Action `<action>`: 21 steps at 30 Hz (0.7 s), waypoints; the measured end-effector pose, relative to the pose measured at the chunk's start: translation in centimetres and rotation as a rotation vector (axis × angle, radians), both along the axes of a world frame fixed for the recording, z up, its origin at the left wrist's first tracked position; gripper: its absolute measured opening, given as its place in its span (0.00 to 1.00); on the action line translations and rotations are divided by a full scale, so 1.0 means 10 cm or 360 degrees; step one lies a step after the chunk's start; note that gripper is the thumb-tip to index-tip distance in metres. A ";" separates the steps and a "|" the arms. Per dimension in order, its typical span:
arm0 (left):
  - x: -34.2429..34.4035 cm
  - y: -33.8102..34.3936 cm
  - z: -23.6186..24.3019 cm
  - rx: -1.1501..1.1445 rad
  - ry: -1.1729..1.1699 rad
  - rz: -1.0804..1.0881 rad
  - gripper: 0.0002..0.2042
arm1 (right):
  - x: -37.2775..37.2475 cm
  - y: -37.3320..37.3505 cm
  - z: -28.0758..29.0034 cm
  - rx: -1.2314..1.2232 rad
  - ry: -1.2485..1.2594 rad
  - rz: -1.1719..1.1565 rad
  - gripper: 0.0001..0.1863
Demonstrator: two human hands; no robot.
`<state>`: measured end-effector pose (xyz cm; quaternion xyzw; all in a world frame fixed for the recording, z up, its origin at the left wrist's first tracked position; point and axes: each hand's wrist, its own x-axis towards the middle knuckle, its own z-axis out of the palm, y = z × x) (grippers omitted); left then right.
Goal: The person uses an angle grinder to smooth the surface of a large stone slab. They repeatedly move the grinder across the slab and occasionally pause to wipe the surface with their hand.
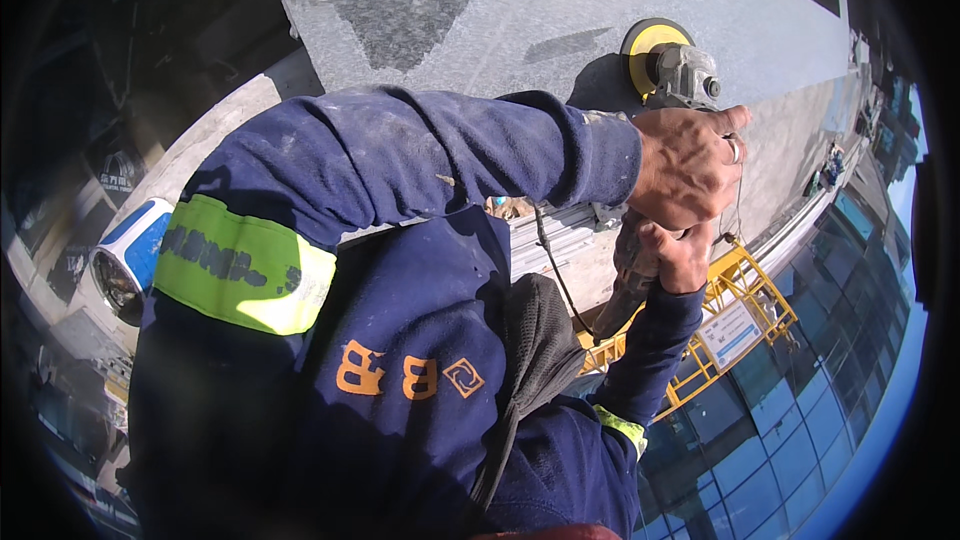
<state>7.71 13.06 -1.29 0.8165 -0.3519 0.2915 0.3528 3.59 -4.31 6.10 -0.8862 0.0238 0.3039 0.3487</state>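
Observation:
Both my hands grip an angle grinder (pixel 688 78) with a round yellow-backed disc (pixel 650 40) at its head. My left hand (pixel 690 165), with a ring on one finger, is closed round its body just behind the head. Closed farther back along the tool is my right hand (pixel 682 255). The disc is against or very close to a pale grey surface (pixel 560 0) that carries darker grey patches; whether it touches I cannot tell. My fingers cover much of the grinder's body, and its rear end (pixel 625 305) shows beyond my right hand.
A dark cord (pixel 555 260) hangs beside the grinder's rear. Yellow metal framework (pixel 735 290) bearing a white sign (pixel 730 333) stands at the right, before a glass-fronted building (pixel 800 390). At the left lies a blue and white cylindrical object (pixel 135 245). Another person (pixel 832 165) is far off right.

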 end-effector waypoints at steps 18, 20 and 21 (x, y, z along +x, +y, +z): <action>-0.16 0.03 -0.04 -0.0160 0.0008 0.0142 0.11 | 0.02 0.04 0.01 0.0032 0.0111 0.0201 0.39; -0.17 0.04 -0.05 -0.0173 -0.0007 0.0153 0.11 | 0.03 0.05 -0.01 0.0030 0.0066 0.0199 0.37; -0.17 0.05 -0.05 -0.0190 -0.0013 0.0134 0.11 | 0.02 0.06 -0.02 0.0030 0.0017 0.0175 0.37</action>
